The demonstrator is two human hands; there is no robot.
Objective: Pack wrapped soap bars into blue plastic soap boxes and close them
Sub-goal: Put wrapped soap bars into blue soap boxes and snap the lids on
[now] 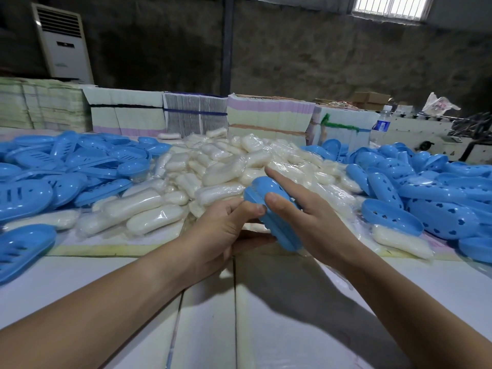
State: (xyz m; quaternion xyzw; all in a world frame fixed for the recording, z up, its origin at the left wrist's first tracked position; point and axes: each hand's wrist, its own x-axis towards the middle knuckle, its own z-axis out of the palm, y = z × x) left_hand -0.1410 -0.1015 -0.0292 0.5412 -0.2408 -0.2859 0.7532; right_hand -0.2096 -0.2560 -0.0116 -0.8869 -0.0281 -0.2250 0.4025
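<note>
Two bare arms reached out from the near edge of the worktop (266,328), which was white. Both hands held one blue soap box (271,209) up above the middle of the worktop. The box was tilted, with one end up and away and the other end down near the palms. Its two halves were together, so what was inside could not be seen.

The left hand (213,230) had its fingers curled under the box and its thumb pressed on the left side. The right hand (314,217) wrapped around the right side, with its thumb on top of the box and its pointer finger held out straight past the far end.

Just behind the hands lay a big heap of wrapped soap bars (226,171), white in clear plastic. It ran from the middle of the worktop to the far edge. Along the left edge sat a pile of blue box halves with slots (61,169). Along the right edge sat a pile of blue box halves with heart holes (426,193).

Past the far edge stood stacks of flat cartons (266,115). A water bottle (382,123) stood at the far right, and a tall white air conditioner (64,43) stood by the back wall.
</note>
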